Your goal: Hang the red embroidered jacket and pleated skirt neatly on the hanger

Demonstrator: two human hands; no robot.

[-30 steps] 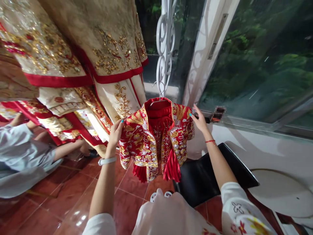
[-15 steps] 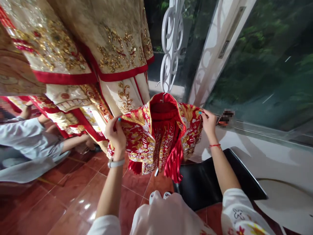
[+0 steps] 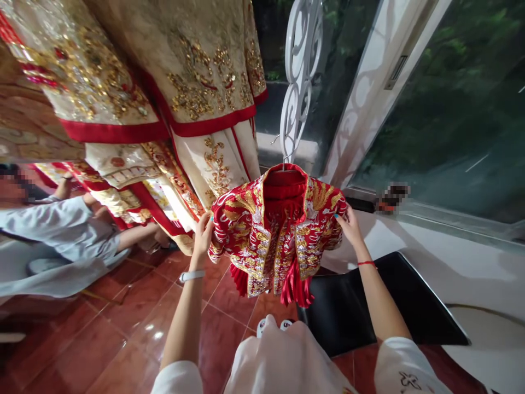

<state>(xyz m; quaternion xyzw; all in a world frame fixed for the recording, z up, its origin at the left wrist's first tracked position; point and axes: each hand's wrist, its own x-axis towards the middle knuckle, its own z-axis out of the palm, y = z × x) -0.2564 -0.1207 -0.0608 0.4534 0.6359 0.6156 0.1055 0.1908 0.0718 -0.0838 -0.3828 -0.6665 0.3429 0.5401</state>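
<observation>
- Centrally, a red short-sleeved jacket [image 3: 244,219], embroidered in gold and silver, is held up above the floor, its front hanging open and its collar standing.
- Inside the opening, a red inner garment [image 3: 281,208] is seen; red fringe [image 3: 295,287] is shown below the hem on both sides.
- By the left grip [image 3: 200,236], one sleeve is pinched near its outer edge, the thumb laid in front.
- By the right grip [image 3: 350,227], the opposite sleeve is held in the same narrow manner, the fingers mostly hidden behind the cloth.
- A white band [image 3: 192,275] is worn on the left wrist, a red cord [image 3: 366,262] on the right.
- At the collar, a metal hanger [image 3: 284,160] is seen, its hook set against a white scrollwork post [image 3: 301,82]; whether it is hooked on cannot be told.
- To the left, cream robes [image 3: 209,27] with gold sequins and red hems are hung close by.
- Beyond them, a person in a pale garment [image 3: 61,224] is partly covered by hanging clothes.
- To the right, a black seat [image 3: 340,312] is placed before a white wall [image 3: 414,232], under a dark window [image 3: 447,137].
- Below, reddish floor tiles [image 3: 139,312] are laid, and white shoes [image 3: 261,327] are glimpsed.
</observation>
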